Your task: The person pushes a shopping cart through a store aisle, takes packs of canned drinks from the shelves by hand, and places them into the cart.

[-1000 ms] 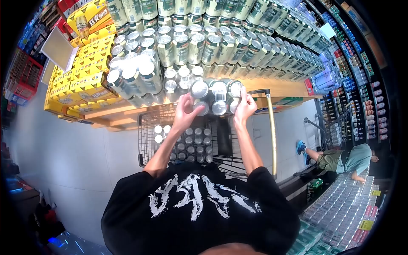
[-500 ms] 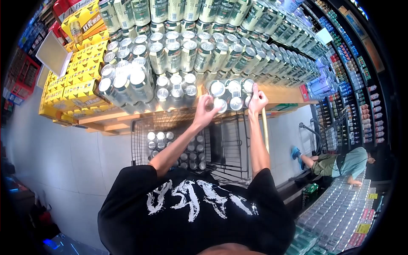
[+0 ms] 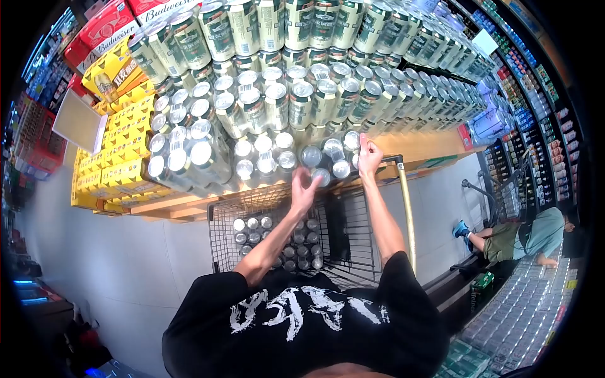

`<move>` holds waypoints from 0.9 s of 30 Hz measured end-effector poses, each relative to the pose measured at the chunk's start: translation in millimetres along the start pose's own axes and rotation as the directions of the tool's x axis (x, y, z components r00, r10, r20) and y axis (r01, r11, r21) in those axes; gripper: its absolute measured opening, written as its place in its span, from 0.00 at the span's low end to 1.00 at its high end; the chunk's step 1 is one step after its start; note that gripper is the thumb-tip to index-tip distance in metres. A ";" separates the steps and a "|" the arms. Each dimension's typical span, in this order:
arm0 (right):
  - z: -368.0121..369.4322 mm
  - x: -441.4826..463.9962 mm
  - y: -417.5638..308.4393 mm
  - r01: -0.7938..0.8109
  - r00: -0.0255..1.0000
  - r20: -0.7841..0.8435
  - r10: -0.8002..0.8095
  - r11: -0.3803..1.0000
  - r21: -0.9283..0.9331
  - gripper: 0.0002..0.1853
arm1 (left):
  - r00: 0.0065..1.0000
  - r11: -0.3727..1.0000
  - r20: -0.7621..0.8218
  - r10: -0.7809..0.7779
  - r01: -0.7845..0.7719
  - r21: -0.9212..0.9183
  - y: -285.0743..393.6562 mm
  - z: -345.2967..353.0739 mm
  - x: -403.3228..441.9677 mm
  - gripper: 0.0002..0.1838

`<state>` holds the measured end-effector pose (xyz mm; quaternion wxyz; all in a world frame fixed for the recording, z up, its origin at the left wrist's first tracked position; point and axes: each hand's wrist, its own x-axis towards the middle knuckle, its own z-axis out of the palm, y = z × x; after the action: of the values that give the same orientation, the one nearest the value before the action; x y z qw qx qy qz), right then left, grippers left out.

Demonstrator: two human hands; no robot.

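A shrink-wrapped pack of beer cans (image 3: 334, 153) sits at the front of the wooden display shelf, between my two hands. My left hand (image 3: 304, 190) is curled against the pack's near left corner, thumb and fingers around a can there. On the opposite side, my right hand (image 3: 370, 157) presses the pack with bent fingers. Another pack of cans (image 3: 265, 154) stands just left of it. Below my forearms is a wire shopping cart (image 3: 252, 203) with several packs of cans (image 3: 302, 250) inside.
Tall rows of green-and-cream cans (image 3: 315, 101) rise behind the shelf (image 3: 413, 146). Yellow beer cartons (image 3: 120, 167) are stacked at left. A yellowish pole (image 3: 406, 214) stands right of the cart. Another person (image 3: 535, 236) leans over stacked cans at right.
The pack has turned slightly and lies closer to its left neighbour. My left hand has shifted lower along its near corner. The whole view has moved a little.
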<state>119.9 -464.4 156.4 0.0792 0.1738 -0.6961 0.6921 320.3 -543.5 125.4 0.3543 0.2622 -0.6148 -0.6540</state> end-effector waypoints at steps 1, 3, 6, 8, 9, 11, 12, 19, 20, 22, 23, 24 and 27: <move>2.7 1.4 -0.3 -0.014 1.000 0.005 0.014 1.000 -0.014 0.29 | 1.000 1.000 -0.003 -0.004 0.004 0.007 -5.9 0.1 3.1 0.16; 5.0 1.7 0.0 -0.045 0.999 0.000 0.045 0.998 -0.034 0.30 | 1.000 1.000 -0.007 -0.023 0.023 -0.019 -11.9 3.5 1.7 0.17; 4.2 -1.1 7.0 -0.068 0.998 0.004 0.068 0.996 -0.049 0.29 | 0.997 0.996 -0.030 -0.077 0.075 -0.056 -20.7 7.4 -0.8 0.18; 5.3 -4.4 13.4 -0.101 0.995 -0.035 0.099 0.990 -0.096 0.29 | 0.995 0.993 -0.030 -0.093 0.091 -0.069 -33.2 4.1 2.8 0.18; 7.8 -3.6 16.3 -0.116 0.993 -0.050 0.111 0.986 -0.118 0.29 | 0.995 0.994 -0.027 -0.097 0.095 -0.062 -38.9 2.8 6.1 0.18; 11.8 -0.8 23.2 -0.069 0.996 -0.059 0.064 0.994 -0.089 0.29 | 0.993 0.993 -0.021 -0.113 0.111 -0.050 -51.4 0.2 7.7 0.19; 11.7 -1.0 20.3 -0.059 0.997 -0.057 0.054 0.994 -0.088 0.28 | 0.993 0.991 -0.005 -0.116 0.116 -0.066 -44.9 -0.3 8.1 0.18; 14.0 1.2 28.4 -0.060 0.997 -0.051 0.054 0.990 -0.125 0.27 | 0.987 0.988 -0.010 -0.157 0.157 -0.007 -32.8 0.7 12.8 0.21; 15.4 1.7 31.1 -0.068 0.997 -0.055 0.061 0.991 -0.118 0.26 | 0.978 0.977 -0.033 -0.208 0.206 -0.053 -27.2 2.3 11.2 0.24; 17.6 2.8 33.0 -0.093 0.995 -0.057 0.087 0.991 -0.101 0.26 | 0.911 0.923 -0.177 -0.372 0.343 -0.172 -7.2 11.8 7.5 0.36; 20.8 3.3 33.0 -0.095 0.994 -0.066 0.088 0.989 -0.112 0.25 | 0.809 0.813 -0.153 -0.568 0.522 -0.259 5.4 15.7 2.1 0.44; 25.5 6.0 33.4 -0.094 0.994 -0.073 0.086 0.988 -0.121 0.25 | 0.789 0.764 -0.070 -0.611 0.564 -0.312 -1.7 14.8 2.6 0.45; 33.7 12.8 34.0 -0.082 0.995 -0.076 0.068 0.978 -0.193 0.24 | 0.731 0.652 0.049 -0.681 0.635 -0.415 -12.4 17.3 10.4 0.48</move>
<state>100.5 -500.1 128.1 0.0935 0.1149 -0.7636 0.6285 298.7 -541.0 115.9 0.1724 0.4240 -0.3079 -0.8341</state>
